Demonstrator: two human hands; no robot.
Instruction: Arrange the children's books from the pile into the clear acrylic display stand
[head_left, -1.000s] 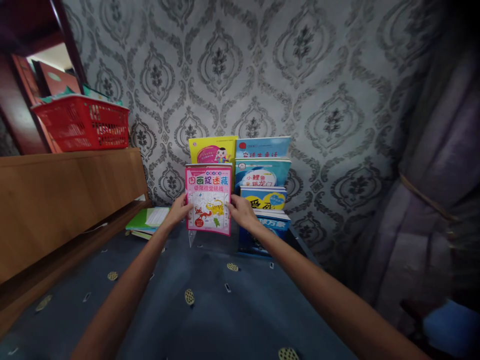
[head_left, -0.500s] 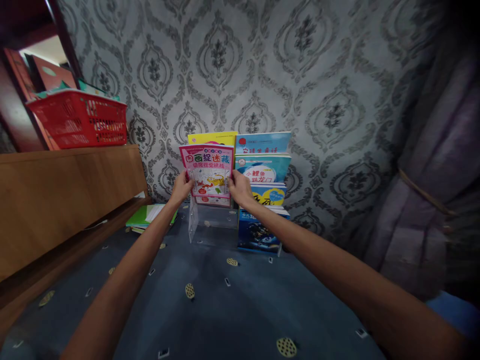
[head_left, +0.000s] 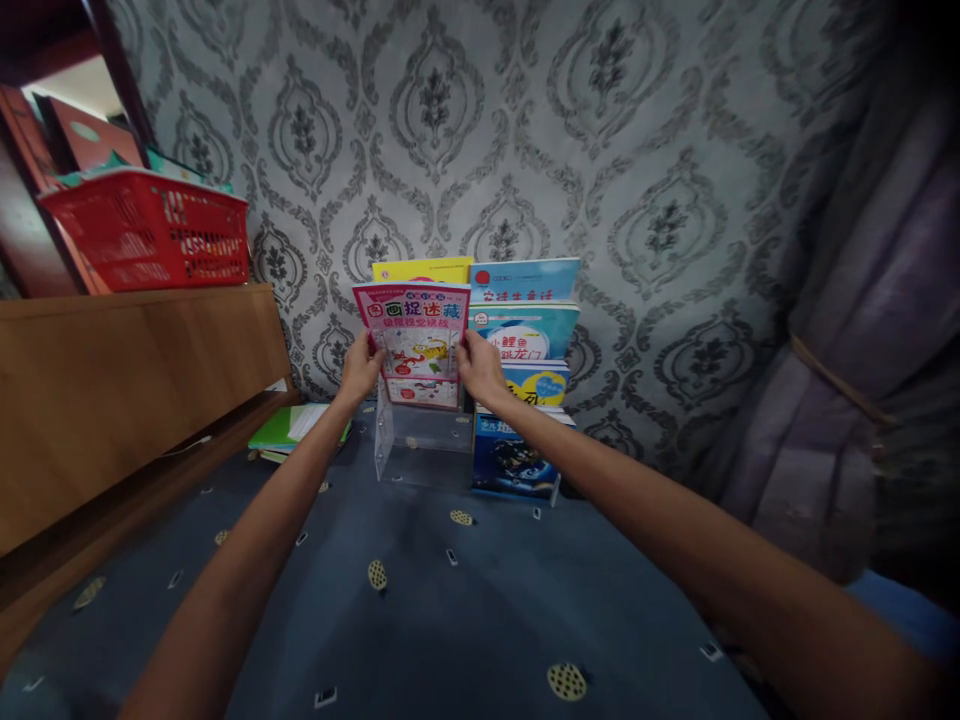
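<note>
A pink picture book stands upright, held by its two side edges. My left hand pinches its left edge, and my right hand grips the right one. Below and around it is a clear plastic book rack, whose lower left tiers show through. Behind the pink book rises a yellow book. In the rack's right column, beside my right hand, stand a light blue book, a teal book, a blue and yellow book and a dark blue book.
The rack stands on a dark blue patterned cloth against the wallpapered wall. Green and white books lie flat at the left. A red basket sits on a wooden headboard. A grey curtain hangs at the right.
The pink book has tilted slightly, its top leaning toward me, and the lower edge of its cover sits a bit higher. Both hands keep their hold. The whole view has shifted slightly.
</note>
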